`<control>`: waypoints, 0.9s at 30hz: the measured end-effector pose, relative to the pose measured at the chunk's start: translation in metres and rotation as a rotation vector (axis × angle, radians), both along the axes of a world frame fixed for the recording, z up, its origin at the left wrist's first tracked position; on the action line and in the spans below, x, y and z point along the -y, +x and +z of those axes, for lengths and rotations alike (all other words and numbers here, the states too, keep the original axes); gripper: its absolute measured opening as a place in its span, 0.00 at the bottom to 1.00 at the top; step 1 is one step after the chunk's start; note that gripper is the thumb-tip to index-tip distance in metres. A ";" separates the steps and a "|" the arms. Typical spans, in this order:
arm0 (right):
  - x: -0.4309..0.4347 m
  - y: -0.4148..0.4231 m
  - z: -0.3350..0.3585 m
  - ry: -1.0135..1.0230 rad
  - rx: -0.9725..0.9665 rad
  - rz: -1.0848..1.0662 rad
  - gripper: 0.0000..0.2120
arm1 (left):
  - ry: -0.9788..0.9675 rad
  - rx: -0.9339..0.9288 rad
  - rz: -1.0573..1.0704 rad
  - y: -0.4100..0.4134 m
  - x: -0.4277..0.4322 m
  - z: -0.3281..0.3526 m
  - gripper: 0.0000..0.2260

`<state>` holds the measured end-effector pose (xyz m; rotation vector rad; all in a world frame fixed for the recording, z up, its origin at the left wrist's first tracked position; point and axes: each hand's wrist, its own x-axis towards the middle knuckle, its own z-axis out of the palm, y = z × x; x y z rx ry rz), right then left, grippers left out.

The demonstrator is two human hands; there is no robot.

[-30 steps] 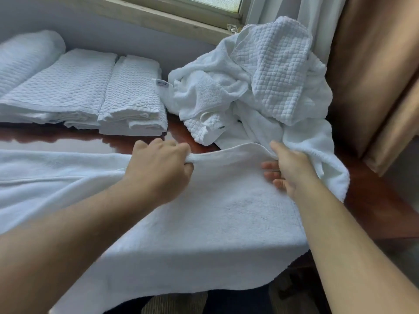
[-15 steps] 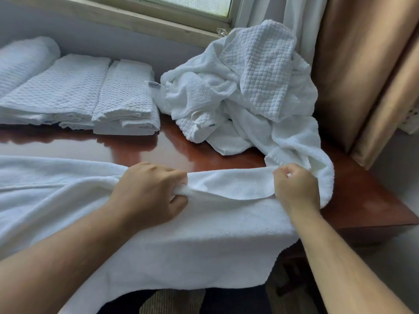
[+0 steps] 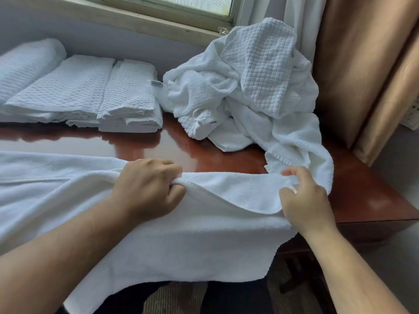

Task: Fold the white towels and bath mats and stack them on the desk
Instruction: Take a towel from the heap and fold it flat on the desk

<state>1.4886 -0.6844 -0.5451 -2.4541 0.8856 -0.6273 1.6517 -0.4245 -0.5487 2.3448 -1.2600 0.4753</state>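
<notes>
Towel (image 3: 186, 241) lies spread over the tabletop's (image 3: 362, 200) near edge, its far edge gripped by the curled left hand (image 3: 149, 189) and pinched by the right hand (image 3: 303, 200). Folded stacks (image 3: 90, 96) and a crumpled pile (image 3: 249, 87) sit behind.

**Window, wall and curtains around the edges**

A frosted window pane (image 3: 192, 3) sits at the top, framed in pale wood whose sill (image 3: 136, 21) runs leftward above a grey-blue wall (image 3: 90, 39). Just right of the frame hangs a white sheer curtain (image 3: 301, 19). Beside it a heavy tan curtain (image 3: 362, 64) falls in broad folds. Pale floor (image 3: 396, 257) shows at lower right, and a woven tan surface (image 3: 174, 298) lies at the bottom edge.
</notes>
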 end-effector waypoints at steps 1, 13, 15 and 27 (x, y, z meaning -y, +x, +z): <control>-0.002 -0.004 0.001 -0.002 -0.059 0.015 0.18 | 0.018 0.006 0.012 0.001 -0.001 -0.001 0.13; -0.036 0.028 0.034 -0.180 -0.129 0.144 0.18 | 0.103 0.054 -0.070 -0.001 -0.018 -0.006 0.12; -0.051 0.047 0.019 -0.193 -0.392 0.152 0.26 | 0.092 0.033 -0.113 0.002 -0.017 -0.007 0.09; -0.034 0.114 -0.017 -0.199 -0.504 0.183 0.43 | 0.139 0.046 -0.077 0.052 0.004 -0.006 0.12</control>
